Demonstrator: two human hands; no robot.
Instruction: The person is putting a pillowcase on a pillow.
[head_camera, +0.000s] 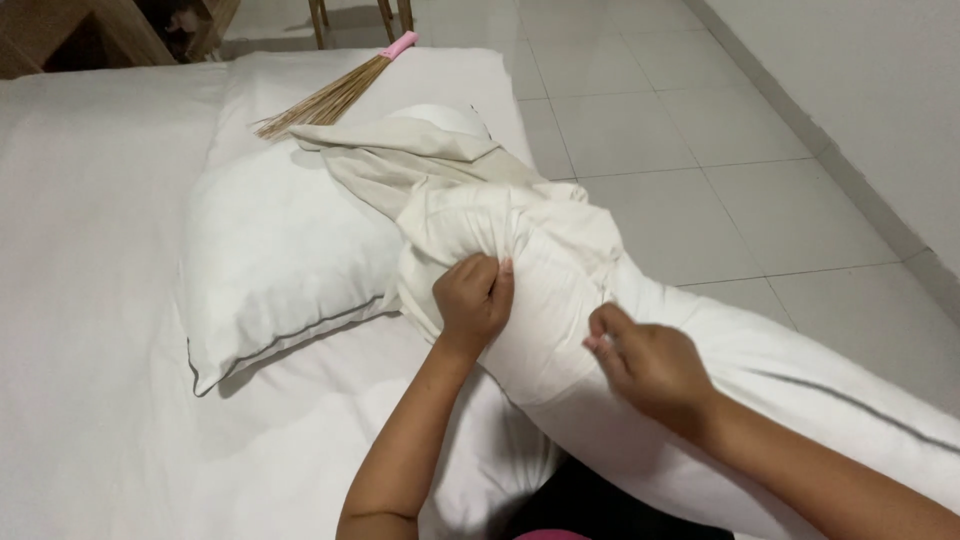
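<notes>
With the long white bolster pillow (700, 390) lying across our lap and out over the bed edge, we do best drawing the bunched cream cotton cover (480, 200) down evenly, each side in turn. Our right hand (650, 365), nearest us on the bolster's bare part, has fingers curled and pinching at the cloth. Our left hand (475, 300), just beyond, is fisted tight on the cover's gathered hem. Farther off lie a white bed pillow (280, 260) and a straw hand broom (335, 98).
</notes>
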